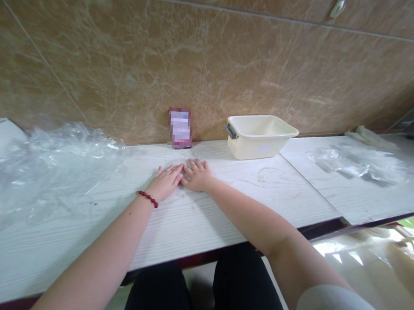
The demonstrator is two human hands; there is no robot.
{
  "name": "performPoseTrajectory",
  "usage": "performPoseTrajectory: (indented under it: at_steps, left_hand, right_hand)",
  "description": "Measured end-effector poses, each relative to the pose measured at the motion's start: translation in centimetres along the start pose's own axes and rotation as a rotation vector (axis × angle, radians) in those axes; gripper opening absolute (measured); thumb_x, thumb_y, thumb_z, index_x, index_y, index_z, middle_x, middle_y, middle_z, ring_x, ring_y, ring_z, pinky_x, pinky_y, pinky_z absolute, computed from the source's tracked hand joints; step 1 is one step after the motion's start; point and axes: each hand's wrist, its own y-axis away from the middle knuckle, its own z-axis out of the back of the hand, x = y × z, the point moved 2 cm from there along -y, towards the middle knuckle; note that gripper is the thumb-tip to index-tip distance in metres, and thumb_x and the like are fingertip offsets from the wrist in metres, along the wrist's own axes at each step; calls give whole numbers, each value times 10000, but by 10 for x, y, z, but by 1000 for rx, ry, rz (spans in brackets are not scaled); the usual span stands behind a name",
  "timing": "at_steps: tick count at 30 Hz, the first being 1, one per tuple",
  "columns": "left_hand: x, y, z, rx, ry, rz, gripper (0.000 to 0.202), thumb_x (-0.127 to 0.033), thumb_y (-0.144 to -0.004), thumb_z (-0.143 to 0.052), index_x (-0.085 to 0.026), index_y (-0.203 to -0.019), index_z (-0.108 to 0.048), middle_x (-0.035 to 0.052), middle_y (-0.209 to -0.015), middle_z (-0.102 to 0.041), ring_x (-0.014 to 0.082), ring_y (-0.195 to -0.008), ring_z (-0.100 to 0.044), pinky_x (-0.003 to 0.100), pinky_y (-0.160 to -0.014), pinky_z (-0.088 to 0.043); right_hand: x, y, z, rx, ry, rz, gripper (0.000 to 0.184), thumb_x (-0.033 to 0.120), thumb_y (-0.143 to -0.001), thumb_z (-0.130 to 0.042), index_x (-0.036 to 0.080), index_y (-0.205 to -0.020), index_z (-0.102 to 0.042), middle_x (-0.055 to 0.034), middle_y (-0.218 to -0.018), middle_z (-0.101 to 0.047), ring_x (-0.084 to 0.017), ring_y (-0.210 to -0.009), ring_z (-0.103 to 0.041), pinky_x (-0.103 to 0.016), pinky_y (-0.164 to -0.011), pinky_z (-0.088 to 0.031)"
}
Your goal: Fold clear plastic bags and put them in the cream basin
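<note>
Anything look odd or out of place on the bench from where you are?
The crumpled clear plastic sheeting lies bunched and sprawling over the left end of the white wood-grain tabletop, looking untidy. A faint ring-shaped mark also shows on the surface in front of the cream plastic tub, like an old stain.

**Red Beads Against Veined Brown**

The tiled wall [212,66] was tan-brown, veined with pale cream marbling. The table top [195,234] was white with a faint grey wood grain. The tub [258,146] was cream (its handle [231,131] a dull grey), the bracelet [147,198] deep red, and the packet [179,128] maroon-edged around a blurred white-and-lilac middle. The trousers [246,288] were black.
</note>
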Motion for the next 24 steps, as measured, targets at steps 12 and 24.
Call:
performPoseTrajectory:
  at_steps: [12,24]
  left_hand:
    - [18,8,-2,112,-50,237,651,-526,-788,-129,-152,-1318,-190,58,-1385,-136,248,-1262,-101,541,-970,-41]
    - [18,7,-3,120,-49,244,698,-554,-780,-114,-119,-1324,-156,78,-1383,-131,252,-1263,-93,537,-970,-62]
  right_hand:
    - [-32,5,12,89,-2,-308,665,598,-764,-195,242,-1325,-166,-79,-1391,-100,-312,-1253,-7,-589,-917,13]
    - [-6,40,68,194,190,74,175,244,-701,-503,204,-800,-641,-78,-898,-610,-229,-870,-519,-408,-768,-308]
